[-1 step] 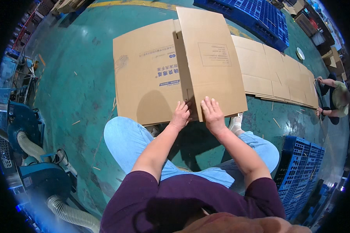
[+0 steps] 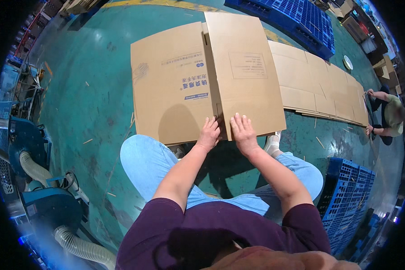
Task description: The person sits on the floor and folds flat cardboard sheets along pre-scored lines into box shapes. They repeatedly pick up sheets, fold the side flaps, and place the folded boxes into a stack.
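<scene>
A large flattened brown cardboard box [image 2: 189, 76] lies in front of me on the green floor, with blue print on its left panel and a label outline on its right panel. My left hand [image 2: 210, 132] curls over the near edge at the slot between the two panels. Beside it, my right hand [image 2: 242, 130] lies flat on the right panel with its fingers spread. My knees in light blue trousers are just below the box's near edge.
More flattened cardboard sheets [image 2: 319, 85] lie to the right. Blue plastic pallets sit at the top [image 2: 301, 18] and lower right [image 2: 351, 198]. Another person [image 2: 389, 114] crouches at the far right. A blue machine with a grey hose [image 2: 36, 189] stands at the left.
</scene>
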A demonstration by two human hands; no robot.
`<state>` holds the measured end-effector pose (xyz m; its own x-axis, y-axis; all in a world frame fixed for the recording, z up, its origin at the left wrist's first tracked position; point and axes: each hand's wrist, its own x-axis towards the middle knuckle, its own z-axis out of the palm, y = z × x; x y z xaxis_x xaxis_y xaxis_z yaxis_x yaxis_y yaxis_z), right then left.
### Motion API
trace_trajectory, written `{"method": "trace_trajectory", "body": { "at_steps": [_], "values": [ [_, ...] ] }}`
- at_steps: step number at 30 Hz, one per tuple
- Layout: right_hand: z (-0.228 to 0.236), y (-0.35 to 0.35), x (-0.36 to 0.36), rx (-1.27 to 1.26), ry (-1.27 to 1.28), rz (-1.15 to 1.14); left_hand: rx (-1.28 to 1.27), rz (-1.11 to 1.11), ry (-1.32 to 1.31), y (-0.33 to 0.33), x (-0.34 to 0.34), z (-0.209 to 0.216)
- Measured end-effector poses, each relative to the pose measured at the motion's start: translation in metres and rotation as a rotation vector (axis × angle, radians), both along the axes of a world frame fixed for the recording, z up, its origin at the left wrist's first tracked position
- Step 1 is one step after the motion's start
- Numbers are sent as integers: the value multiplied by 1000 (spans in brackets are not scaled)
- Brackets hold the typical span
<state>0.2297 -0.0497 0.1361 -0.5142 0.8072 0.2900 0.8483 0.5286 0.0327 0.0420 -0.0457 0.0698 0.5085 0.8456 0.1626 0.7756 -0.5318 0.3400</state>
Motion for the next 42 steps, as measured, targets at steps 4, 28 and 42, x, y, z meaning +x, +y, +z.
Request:
{"method": "trace_trajectory", "body": {
  "at_steps": [4,28,42],
  "values": [
    [-61,9,-14,3,-250,-19,42,51,-36,-2,3,-5],
    [-8,301,115,-457,899,-691,-315,1344,-46,230,-377,-31],
    [3,308,111,-611,1001,-755,-431,1505,-546,265,-365,-44]
  ]
}}
